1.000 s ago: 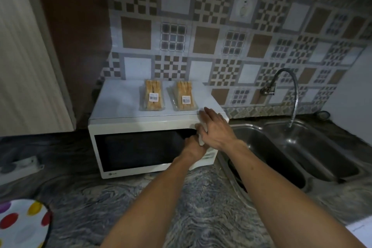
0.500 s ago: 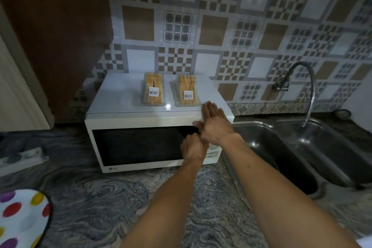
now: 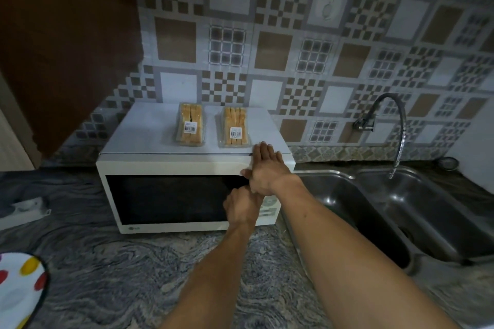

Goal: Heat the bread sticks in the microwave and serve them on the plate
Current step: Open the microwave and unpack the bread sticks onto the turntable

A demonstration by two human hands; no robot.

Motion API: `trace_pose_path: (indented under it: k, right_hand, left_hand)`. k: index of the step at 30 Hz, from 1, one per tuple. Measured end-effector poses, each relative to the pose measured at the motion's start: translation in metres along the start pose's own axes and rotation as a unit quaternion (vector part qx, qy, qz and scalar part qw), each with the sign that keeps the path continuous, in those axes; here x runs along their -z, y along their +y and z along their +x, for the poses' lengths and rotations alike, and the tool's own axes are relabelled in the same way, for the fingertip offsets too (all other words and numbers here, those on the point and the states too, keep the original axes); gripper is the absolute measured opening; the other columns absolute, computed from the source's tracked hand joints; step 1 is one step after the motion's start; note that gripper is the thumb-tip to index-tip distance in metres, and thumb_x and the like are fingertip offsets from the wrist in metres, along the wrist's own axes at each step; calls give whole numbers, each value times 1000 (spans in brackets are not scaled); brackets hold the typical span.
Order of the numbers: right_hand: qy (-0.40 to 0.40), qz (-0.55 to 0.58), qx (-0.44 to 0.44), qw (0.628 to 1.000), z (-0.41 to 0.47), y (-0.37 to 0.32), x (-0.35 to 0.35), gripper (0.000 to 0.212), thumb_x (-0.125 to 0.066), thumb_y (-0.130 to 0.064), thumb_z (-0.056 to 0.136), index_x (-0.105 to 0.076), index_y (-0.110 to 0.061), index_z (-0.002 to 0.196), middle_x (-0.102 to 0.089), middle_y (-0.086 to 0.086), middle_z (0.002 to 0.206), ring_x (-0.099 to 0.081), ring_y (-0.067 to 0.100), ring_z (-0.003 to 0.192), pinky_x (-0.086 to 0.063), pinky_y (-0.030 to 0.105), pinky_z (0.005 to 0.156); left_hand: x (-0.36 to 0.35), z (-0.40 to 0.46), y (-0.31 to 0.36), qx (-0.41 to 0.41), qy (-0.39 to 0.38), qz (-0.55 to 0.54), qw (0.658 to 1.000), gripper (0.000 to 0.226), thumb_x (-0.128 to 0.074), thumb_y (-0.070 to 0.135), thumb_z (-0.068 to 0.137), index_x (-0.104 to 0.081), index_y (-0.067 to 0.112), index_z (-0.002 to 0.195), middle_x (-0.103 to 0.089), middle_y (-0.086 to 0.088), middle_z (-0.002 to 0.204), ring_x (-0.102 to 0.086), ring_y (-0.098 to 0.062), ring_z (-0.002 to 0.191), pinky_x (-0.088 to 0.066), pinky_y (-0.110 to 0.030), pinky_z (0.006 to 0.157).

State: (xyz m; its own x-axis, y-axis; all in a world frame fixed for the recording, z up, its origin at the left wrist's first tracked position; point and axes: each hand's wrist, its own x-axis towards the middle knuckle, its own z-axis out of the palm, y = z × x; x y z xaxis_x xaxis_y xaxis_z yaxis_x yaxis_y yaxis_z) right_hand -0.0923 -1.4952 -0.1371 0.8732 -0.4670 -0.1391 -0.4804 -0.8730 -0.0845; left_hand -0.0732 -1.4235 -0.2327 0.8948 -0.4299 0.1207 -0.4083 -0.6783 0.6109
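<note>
**Hands Set Against Microwave Door, Bread Sticks Waiting on Top**

At the near left edge of a marbled grey counter (image 3: 128, 275), a white plate (image 3: 18, 288) with coloured dots is seen, partly cut off by the frame. Two bare forearms are stretched forward from the near side. The left hand (image 3: 242, 208) is curled closed at the right edge of the dark door of a white microwave (image 3: 171, 165); what exactly is gripped there cannot be told. The right hand (image 3: 264, 171) is laid flat and open, fingers extended, on the microwave's top front corner, just above the left hand. The door is shown closed. Farther back, on the microwave's top, two clear packets of bread sticks (image 3: 190, 125) are placed side by side, each labelled with a barcode sticker. To the right, a steel double sink (image 3: 401, 211) and a curved tap (image 3: 393, 120) are pictured before a patterned tile wall (image 3: 294, 48).
</note>
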Motion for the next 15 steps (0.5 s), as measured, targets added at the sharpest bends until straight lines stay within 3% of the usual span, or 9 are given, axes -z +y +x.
trace_pose_path:
  k: [4,9,11,13,15]
  right_hand:
    - [-18,-6,24,1000,-5,5,4,88,-37,-51,102,15,-5,156,21,14,163,19,29,151,8,45,123]
    - [5,12,45,999,-9,10,-5,83,-34,-51,103,14,-12,158,23,12,163,23,26,150,12,45,122]
    - [13,18,56,998,-13,12,-7,81,-34,-50,103,12,-13,158,23,11,164,23,25,150,12,46,122]
    - [20,25,64,997,-19,13,-8,80,-33,-49,104,12,-13,158,23,10,164,22,23,151,11,47,122]
    - [29,36,75,996,-27,12,-13,80,-33,-49,104,13,-12,158,24,9,163,22,22,151,10,47,123]
  left_hand:
    - [-6,-7,-4,19,-1,-33,999,52,-56,59,88,-72,10,89,-71,-13,84,-67,-33,83,-50,-36,69]
    - [11,-10,-33,-81,-77,-61,992,36,-64,51,84,-64,15,88,-70,-3,78,-66,-24,76,-53,-35,65]
    - [29,-17,-51,-107,-1,-39,993,30,-64,38,86,-60,18,107,-68,-1,98,-66,-22,86,-55,-34,71]
    - [50,-23,-66,-146,133,29,980,48,-64,22,84,-50,13,128,-58,-7,120,-63,-25,96,-56,-37,76]
    - [72,-23,-77,-187,237,100,948,63,-63,7,76,-46,5,137,-51,-17,132,-56,-33,112,-53,-43,90]
